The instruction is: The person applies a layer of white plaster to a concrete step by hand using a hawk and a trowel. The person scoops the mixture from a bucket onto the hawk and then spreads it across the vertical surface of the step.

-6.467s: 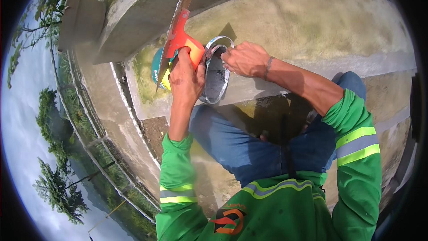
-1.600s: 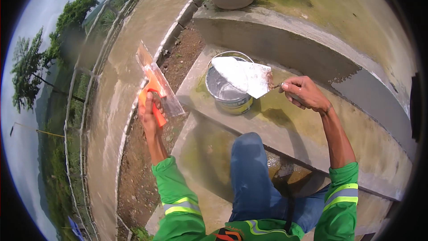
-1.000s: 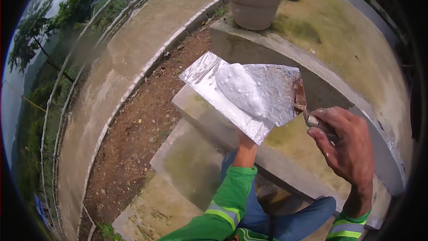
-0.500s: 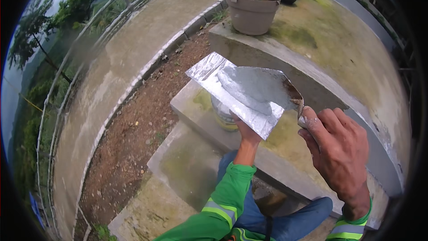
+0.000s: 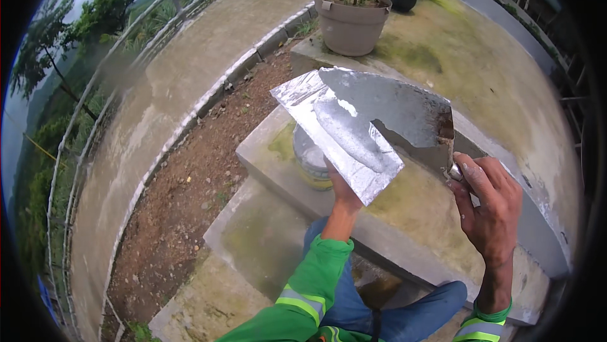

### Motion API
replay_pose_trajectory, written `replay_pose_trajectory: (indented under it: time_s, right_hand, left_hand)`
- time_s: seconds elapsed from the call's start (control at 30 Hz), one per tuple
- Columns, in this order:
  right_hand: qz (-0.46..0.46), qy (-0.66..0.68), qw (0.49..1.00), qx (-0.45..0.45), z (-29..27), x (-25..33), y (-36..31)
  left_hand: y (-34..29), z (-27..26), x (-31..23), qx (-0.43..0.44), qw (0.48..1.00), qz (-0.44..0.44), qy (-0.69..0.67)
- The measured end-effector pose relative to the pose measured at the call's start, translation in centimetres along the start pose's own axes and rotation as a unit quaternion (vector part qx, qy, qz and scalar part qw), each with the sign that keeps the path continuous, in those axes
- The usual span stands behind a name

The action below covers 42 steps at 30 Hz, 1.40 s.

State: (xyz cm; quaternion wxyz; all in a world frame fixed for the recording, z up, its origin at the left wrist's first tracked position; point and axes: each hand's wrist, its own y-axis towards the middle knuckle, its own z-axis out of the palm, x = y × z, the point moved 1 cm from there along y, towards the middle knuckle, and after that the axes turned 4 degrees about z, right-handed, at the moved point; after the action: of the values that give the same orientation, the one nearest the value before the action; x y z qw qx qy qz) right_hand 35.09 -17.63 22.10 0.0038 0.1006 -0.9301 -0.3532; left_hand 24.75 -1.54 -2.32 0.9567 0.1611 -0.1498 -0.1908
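My left hand (image 5: 344, 191) is closed under a foil-covered board (image 5: 373, 185), its fingers mostly hidden by it. On the shiny board lies a smooth ridge of wet grey paste (image 5: 346, 132). My right hand (image 5: 490, 206), smudged with grey, grips the short handle of a trowel (image 5: 404, 105). The broad metal blade is tilted over the board's far right part, with grey paste smeared on it and rust near the handle. Whether the blade touches the board there, I cannot tell. Partly hidden behind the board and left hand, a tub (image 5: 310, 157) stands on the concrete step.
Concrete steps (image 5: 253, 234) descend to the left beside a strip of reddish soil (image 5: 171, 215). A potted plant (image 5: 351, 26) stands on the mossy upper slab, with a darker pot (image 5: 403, 0) behind it. My jeans-clad legs (image 5: 414, 310) are below. A railing (image 5: 60, 171) runs along the far left.
The trowel has risen off the paste and shifted up and right, its blade now tilted. The paste on the board shows a narrower ridge. My right hand moved slightly right.
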Motion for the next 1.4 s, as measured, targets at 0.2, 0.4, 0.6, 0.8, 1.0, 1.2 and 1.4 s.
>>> replay_pose_trajectory:
  time_s: [0.2, 0.4, 0.6, 0.8, 1.0, 1.2, 1.4]
  right_hand:
    - [0.041, 0.080, 0.996, -0.012, 1.6, -2.6, -2.0]
    - [0.102, 0.193, 0.969, -0.117, 6.3, -5.5, -4.1]
    - [0.078, 0.230, 0.950, -0.197, 10.6, -5.1, -4.1]
    - [0.029, 0.149, 0.968, -0.200, 11.5, -5.5, -6.0]
    - [0.012, 0.081, 0.983, -0.162, 9.6, -7.1, -8.4]
    - [0.016, 0.054, 0.990, -0.129, 7.6, -8.2, -10.1]
    - [0.089, 0.088, 0.983, -0.133, 5.2, -9.5, -12.9]
  left_hand:
    - [-1.2, 0.8, 0.8, -0.051, 0.992, -0.024, 0.114]
    - [-3.4, 1.8, 2.9, -0.087, 0.972, -0.079, 0.205]
    - [-4.9, 2.4, 3.9, -0.098, 0.960, -0.115, 0.236]
    - [-2.9, 6.0, 2.1, -0.118, 0.972, -0.115, 0.169]
    - [-0.4, 11.0, 1.7, -0.145, 0.983, -0.095, 0.067]
    - [1.2, 12.9, 1.4, -0.197, 0.962, -0.081, 0.172]
    - [1.6, 12.5, 1.2, -0.198, 0.946, -0.088, 0.242]
